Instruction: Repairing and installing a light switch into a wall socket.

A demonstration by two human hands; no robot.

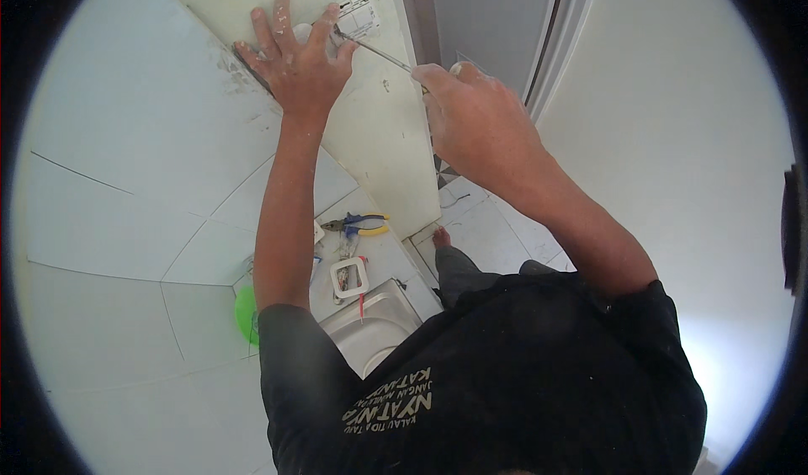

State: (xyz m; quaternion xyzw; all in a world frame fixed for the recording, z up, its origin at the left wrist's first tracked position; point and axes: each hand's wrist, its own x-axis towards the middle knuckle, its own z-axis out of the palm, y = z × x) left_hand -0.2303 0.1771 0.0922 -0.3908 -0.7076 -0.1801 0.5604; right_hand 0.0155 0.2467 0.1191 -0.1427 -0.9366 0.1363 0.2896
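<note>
A white rectangular wall fitting (360, 16), which looks like a socket or switch mounting, is set in the pale wall at the top. My left hand (301, 67) lies against the wall beside it with fingers spread, covering part of a round white piece (303, 32). Its index finger and thumb frame the tip of a screwdriver (383, 54). To the right, my right hand (480, 122) is closed around the screwdriver's handle, which is hidden in the grip. The thin metal shaft slants up and left to the fitting. Pale dust coats my fingers.
Below, pliers (358, 224) with blue and yellow handles lie on a tiled counter near a white square frame (348, 278) and a red-handled tool (362, 307). A steel sink (379, 332) and a green bowl (247, 315) are close by. A grey door (497, 21) stands at upper right.
</note>
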